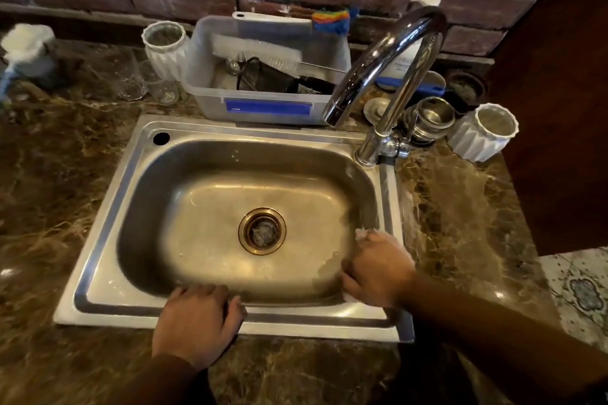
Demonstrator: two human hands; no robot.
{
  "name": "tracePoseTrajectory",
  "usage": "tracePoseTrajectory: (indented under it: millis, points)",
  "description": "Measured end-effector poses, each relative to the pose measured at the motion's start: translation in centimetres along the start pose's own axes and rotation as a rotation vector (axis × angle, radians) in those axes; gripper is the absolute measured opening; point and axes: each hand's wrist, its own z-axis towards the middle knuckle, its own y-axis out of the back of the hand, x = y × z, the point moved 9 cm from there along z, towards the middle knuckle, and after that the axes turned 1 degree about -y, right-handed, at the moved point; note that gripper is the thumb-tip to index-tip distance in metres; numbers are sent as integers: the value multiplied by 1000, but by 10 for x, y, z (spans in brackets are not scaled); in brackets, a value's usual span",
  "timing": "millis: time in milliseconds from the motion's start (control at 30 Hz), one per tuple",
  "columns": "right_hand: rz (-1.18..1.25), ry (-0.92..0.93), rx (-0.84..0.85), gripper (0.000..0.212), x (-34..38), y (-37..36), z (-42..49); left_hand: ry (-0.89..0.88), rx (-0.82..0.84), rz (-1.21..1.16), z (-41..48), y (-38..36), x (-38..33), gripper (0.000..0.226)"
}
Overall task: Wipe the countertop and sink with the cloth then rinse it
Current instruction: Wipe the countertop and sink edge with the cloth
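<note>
Cloth (361,234) | gripped bunched in right hand (378,270), against sink (108,207) wall | left hand (197,319) flat, holding nothing, on near rim | best: press firmly, overlap strokes toward drain (262,231)

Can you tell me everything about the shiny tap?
The tap is shiny silver metal, like chrome. Its tall neck rises from the back right corner of the sink, arches over and points down toward the basin's back edge. A short knob sticks out at its base. No water can be seen running from it.
</note>
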Motion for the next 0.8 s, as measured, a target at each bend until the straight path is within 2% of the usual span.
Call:
tracePoseTrajectory:
  millis: [100,200,300,400,567,633,733,800]
  points:
    - [-154,57,-39,67,-34,19,32,-7,1,6,1,-2,1,49]
    - [-242,129,13,71,-68,28,76,-14,-28,4,2,1,0,45]
    - [-348,235,91,70,-87,26,104,11,-26,-22,1,0,3,54]
    - [-399,202,95,70,-87,24,106,21,-22,-25,1,-1,5,63]
    - [-167,-111,36,54,-44,12,43,11,-10,-35,0,1,2,62]
    - [-28,-214,-71,53,-6,2,3,14,1,-34,0,2,2,62]
    - [357,-313,-286,45,35,-6,-46,16,15,-39,1,3,2,63]
    - [366,-311,-339,39,43,-15,-64,14,17,-41,0,4,0,62]
